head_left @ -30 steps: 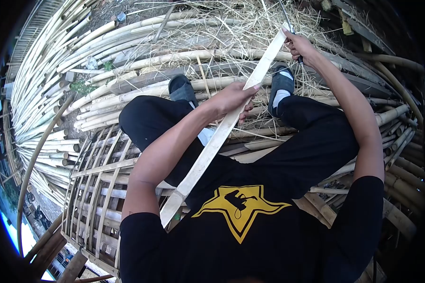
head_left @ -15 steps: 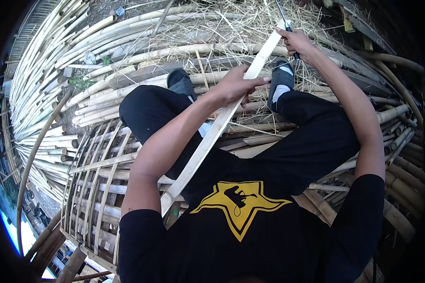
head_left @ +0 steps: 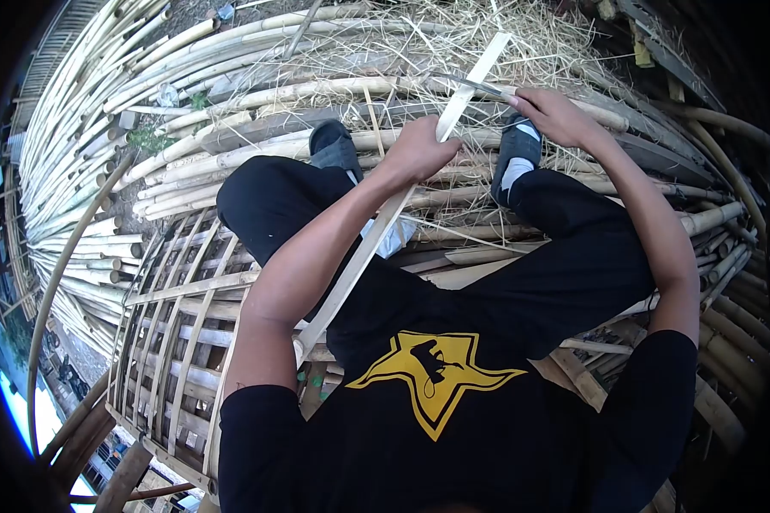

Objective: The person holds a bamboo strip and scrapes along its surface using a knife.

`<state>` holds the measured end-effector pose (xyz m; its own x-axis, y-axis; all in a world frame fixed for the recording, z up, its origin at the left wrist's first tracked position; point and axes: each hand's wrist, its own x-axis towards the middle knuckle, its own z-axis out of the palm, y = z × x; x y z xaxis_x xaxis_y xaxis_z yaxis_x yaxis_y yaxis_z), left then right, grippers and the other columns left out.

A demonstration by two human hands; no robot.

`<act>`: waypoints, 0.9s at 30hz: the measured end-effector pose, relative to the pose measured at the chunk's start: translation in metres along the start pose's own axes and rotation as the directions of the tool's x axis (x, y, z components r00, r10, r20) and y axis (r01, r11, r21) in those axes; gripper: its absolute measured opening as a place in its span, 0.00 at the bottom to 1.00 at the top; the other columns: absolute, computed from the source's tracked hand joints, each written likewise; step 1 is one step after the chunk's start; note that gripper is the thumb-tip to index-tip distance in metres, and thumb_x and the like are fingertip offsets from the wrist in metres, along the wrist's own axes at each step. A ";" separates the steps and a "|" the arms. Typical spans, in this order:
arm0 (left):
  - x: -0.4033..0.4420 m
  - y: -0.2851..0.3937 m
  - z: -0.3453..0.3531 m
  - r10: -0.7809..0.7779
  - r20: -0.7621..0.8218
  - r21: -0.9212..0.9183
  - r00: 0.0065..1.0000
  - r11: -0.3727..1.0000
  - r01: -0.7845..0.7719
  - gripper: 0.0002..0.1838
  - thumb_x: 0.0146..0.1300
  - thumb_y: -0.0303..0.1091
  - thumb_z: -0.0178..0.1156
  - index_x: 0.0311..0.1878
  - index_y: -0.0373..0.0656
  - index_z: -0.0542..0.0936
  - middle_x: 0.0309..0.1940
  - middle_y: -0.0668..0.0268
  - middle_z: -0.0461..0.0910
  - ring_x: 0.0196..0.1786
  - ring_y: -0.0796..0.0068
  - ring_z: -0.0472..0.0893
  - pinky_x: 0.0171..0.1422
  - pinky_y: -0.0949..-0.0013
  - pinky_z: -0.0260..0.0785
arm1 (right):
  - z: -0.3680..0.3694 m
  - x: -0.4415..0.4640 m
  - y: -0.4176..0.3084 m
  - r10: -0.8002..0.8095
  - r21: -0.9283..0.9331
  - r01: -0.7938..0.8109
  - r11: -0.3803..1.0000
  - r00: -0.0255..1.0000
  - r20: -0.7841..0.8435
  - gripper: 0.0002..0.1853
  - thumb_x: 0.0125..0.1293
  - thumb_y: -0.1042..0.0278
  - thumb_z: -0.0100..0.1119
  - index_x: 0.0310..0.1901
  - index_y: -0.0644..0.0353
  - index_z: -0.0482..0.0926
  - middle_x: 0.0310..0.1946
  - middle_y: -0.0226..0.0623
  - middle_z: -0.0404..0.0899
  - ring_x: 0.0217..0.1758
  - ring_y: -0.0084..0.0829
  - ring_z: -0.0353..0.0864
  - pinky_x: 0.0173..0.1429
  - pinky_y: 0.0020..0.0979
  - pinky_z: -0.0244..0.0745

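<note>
A long pale bamboo strip [head_left: 364, 252] runs slantwise from beside my left upper arm to above my feet. My left hand [head_left: 419, 152] is wrapped round it a little above its middle. In my right hand [head_left: 549, 115] is a knife [head_left: 479, 85], its handle mostly covered by my fingers. The thin blade points left and lies across the upper part of the strip. Whether its edge bites into the strip I cannot tell.
Bamboo poles [head_left: 231, 51] are stacked ahead and to the left. Thin shavings [head_left: 530, 43] lie heaped beyond my feet. A woven bamboo lattice [head_left: 180, 342] stands at my left. My sandalled feet [head_left: 518, 154] rest on poles, and more poles [head_left: 736, 333] lie at my right.
My right hand has swung the knife from upright at the strip's far end to crosswise, lower on the strip. My left hand has closed more tightly and shifted slightly.
</note>
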<state>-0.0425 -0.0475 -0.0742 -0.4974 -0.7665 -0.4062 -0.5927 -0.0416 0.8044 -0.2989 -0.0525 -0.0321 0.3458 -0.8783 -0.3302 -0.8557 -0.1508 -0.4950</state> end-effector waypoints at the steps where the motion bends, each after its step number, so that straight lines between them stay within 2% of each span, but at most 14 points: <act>1: 0.000 0.001 -0.001 -0.026 0.026 -0.045 0.999 0.999 0.027 0.21 0.56 0.42 0.55 0.35 0.28 0.77 0.25 0.46 0.79 0.32 0.54 0.81 0.42 0.58 0.71 | 0.001 -0.001 -0.002 0.018 -0.002 -0.018 1.000 1.000 0.013 0.24 0.73 0.51 0.41 0.35 0.68 0.73 0.25 0.53 0.73 0.30 0.51 0.73 0.40 0.44 0.67; 5: 0.002 0.000 0.000 -0.073 0.084 -0.122 0.994 0.989 0.083 0.20 0.56 0.41 0.52 0.34 0.28 0.77 0.24 0.47 0.78 0.30 0.55 0.79 0.40 0.57 0.69 | 0.002 -0.009 -0.019 0.102 0.034 -0.105 0.994 0.992 0.074 0.23 0.74 0.52 0.39 0.38 0.69 0.73 0.28 0.52 0.75 0.33 0.50 0.73 0.42 0.42 0.67; 9: 0.000 0.003 -0.001 -0.086 0.096 -0.152 0.992 0.983 0.100 0.20 0.55 0.40 0.52 0.34 0.28 0.77 0.23 0.48 0.77 0.28 0.57 0.78 0.38 0.57 0.68 | 0.014 -0.011 -0.010 0.085 0.085 -0.088 0.992 0.996 0.040 0.23 0.74 0.52 0.39 0.38 0.68 0.72 0.28 0.53 0.74 0.33 0.51 0.73 0.42 0.44 0.67; 11: 0.001 0.000 0.002 -0.063 0.073 -0.151 0.995 0.986 0.073 0.18 0.56 0.40 0.52 0.33 0.29 0.76 0.21 0.51 0.77 0.25 0.62 0.77 0.35 0.59 0.68 | 0.017 -0.014 -0.012 -0.046 0.049 0.047 0.998 0.999 -0.017 0.23 0.74 0.51 0.39 0.38 0.68 0.72 0.28 0.53 0.74 0.34 0.53 0.72 0.42 0.45 0.67; 14: -0.007 0.009 -0.003 -0.120 0.133 -0.214 0.984 0.966 0.147 0.17 0.57 0.39 0.52 0.33 0.30 0.76 0.19 0.55 0.76 0.22 0.67 0.75 0.30 0.62 0.66 | 0.010 -0.016 -0.020 0.032 -0.012 -0.032 0.999 0.999 0.025 0.22 0.73 0.52 0.39 0.38 0.66 0.72 0.29 0.53 0.74 0.34 0.55 0.72 0.42 0.47 0.66; 17: -0.008 0.010 -0.002 -0.190 0.206 -0.267 0.960 0.933 0.242 0.16 0.57 0.39 0.53 0.33 0.31 0.77 0.18 0.58 0.75 0.20 0.71 0.73 0.27 0.63 0.65 | 0.018 -0.012 -0.007 0.018 -0.096 -0.018 0.995 1.000 -0.005 0.21 0.73 0.52 0.39 0.38 0.64 0.73 0.29 0.53 0.75 0.35 0.56 0.72 0.42 0.48 0.66; 21: -0.008 0.012 -0.002 -0.175 0.187 -0.227 0.967 0.950 0.216 0.16 0.58 0.39 0.53 0.33 0.31 0.77 0.17 0.60 0.74 0.20 0.71 0.73 0.26 0.64 0.64 | 0.020 -0.005 0.005 0.015 -0.135 -0.015 0.991 1.000 0.000 0.20 0.73 0.53 0.39 0.39 0.63 0.74 0.30 0.54 0.75 0.36 0.56 0.73 0.42 0.48 0.67; 24: -0.010 0.012 0.000 -0.170 0.177 -0.167 0.969 0.965 0.200 0.16 0.59 0.39 0.52 0.33 0.32 0.76 0.16 0.61 0.73 0.19 0.72 0.73 0.26 0.63 0.64 | 0.025 -0.003 0.020 -0.030 -0.157 0.021 0.987 0.998 -0.055 0.21 0.72 0.51 0.38 0.35 0.63 0.72 0.27 0.51 0.75 0.35 0.56 0.74 0.41 0.50 0.67; 26: -0.014 0.015 -0.002 -0.191 0.199 -0.169 0.961 0.959 0.226 0.16 0.59 0.39 0.52 0.33 0.31 0.76 0.17 0.60 0.74 0.19 0.71 0.73 0.25 0.64 0.65 | 0.024 0.001 0.042 0.027 -0.202 -0.050 0.978 0.993 -0.114 0.23 0.72 0.50 0.36 0.35 0.63 0.73 0.27 0.53 0.76 0.36 0.57 0.74 0.42 0.51 0.67; 27: -0.018 0.018 -0.003 -0.209 0.221 -0.198 0.953 0.947 0.254 0.16 0.59 0.39 0.52 0.33 0.30 0.76 0.17 0.58 0.74 0.18 0.69 0.73 0.23 0.62 0.66 | 0.015 0.004 0.063 0.112 -0.216 -0.139 0.966 0.985 -0.130 0.24 0.72 0.49 0.35 0.37 0.63 0.74 0.29 0.54 0.77 0.38 0.57 0.75 0.44 0.51 0.68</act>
<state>-0.0421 -0.0363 -0.0511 -0.4896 -0.5801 -0.6510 -0.5623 -0.3606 0.7442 -0.3457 -0.0586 -0.0768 0.1944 -0.9412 -0.2765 -0.9582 -0.1218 -0.2589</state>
